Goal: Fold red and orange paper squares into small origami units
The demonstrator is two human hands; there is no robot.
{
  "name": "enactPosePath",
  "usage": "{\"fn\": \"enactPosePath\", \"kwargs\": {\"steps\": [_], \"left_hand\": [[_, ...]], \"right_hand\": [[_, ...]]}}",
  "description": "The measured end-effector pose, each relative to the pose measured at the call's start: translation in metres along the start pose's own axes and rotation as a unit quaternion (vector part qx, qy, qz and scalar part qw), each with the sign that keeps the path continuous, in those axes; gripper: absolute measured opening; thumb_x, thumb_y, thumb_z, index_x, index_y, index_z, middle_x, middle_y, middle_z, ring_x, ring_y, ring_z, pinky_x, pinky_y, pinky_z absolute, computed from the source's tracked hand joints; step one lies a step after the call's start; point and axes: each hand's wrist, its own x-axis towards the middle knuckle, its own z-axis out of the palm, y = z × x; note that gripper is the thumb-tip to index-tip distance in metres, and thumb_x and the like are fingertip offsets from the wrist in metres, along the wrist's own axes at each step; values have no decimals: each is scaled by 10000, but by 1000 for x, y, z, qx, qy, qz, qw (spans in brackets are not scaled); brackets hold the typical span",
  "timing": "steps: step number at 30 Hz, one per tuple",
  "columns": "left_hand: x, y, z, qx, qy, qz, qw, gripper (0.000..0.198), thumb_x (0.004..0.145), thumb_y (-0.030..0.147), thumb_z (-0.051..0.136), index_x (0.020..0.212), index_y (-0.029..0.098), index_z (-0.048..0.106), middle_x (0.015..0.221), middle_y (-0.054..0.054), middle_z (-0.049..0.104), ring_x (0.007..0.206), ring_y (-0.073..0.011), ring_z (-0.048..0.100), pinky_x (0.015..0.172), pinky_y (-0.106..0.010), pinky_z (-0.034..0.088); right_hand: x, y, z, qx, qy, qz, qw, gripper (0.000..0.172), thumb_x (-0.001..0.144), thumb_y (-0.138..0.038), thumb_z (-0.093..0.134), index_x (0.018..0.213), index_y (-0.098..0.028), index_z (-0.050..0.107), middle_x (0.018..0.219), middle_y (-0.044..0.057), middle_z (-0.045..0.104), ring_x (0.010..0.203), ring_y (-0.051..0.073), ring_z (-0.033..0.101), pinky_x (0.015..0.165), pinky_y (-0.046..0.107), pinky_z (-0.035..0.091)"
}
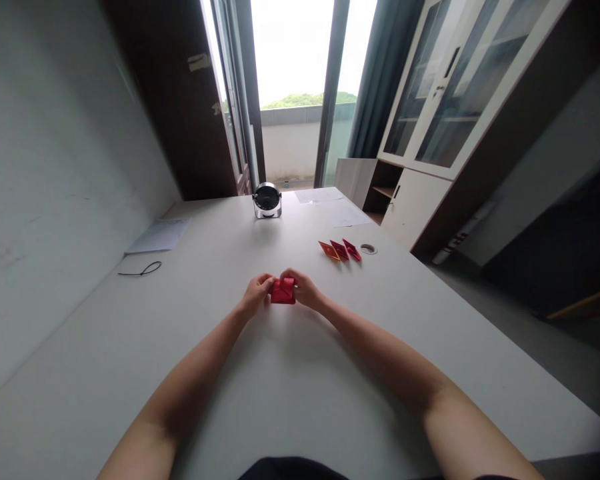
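A small folded piece of red paper (283,292) lies on the white table (290,373) in front of me, between both hands. My left hand (255,292) pinches its left edge with curled fingers. My right hand (304,288) grips its right edge, fingers curled over the top corner. Three folded red paper pieces (340,250) lie in a row further back on the right, apart from both hands.
A small black and silver desk fan (267,200) stands at the table's far middle. Sheets of paper (157,235) and a black cord (141,270) lie at the left; more sheets (337,207) and a round cable hole (368,249) are at the right. A glass-door cabinet (445,100) stands beyond.
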Motion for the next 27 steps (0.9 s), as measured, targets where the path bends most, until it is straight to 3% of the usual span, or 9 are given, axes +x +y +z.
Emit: {"fn": "enactPosePath", "kwargs": {"steps": [5,8,12,17,27], "left_hand": [[8,-8,-4,-30,58,38,997,295,777,438,680,765,151,616,640,24,556,557,-90,479,541,-200,392],[10,-10,-5,-19,72,54,996,294,783,444,669,765,156,614,657,22,565,588,-101,490,570,-207,400],[8,-8,-4,43,58,90,993,292,802,447,651,760,159,625,669,15,576,617,-115,504,600,-219,407],[3,-5,-3,93,51,101,989,287,798,450,661,758,166,645,697,-1,601,655,-134,527,624,-232,420],[4,-9,-3,91,-16,75,993,344,798,483,679,813,140,690,726,-32,664,657,-142,568,614,-238,445]], "right_hand": [[5,5,-3,124,31,39,991,120,772,-237,497,845,-192,580,695,-15,564,629,131,510,611,253,429],[7,7,-4,128,50,59,989,156,821,-344,539,854,-195,569,654,-22,562,603,130,517,595,255,437],[5,11,-2,72,33,73,994,286,816,-446,621,956,-197,601,686,-26,612,613,124,528,593,240,429],[4,18,0,-12,27,76,997,301,813,-475,632,774,-177,647,668,-13,615,616,123,513,594,241,410],[5,14,1,-1,39,87,995,324,822,-487,613,769,-169,643,655,-12,593,607,121,496,560,229,389]]}}
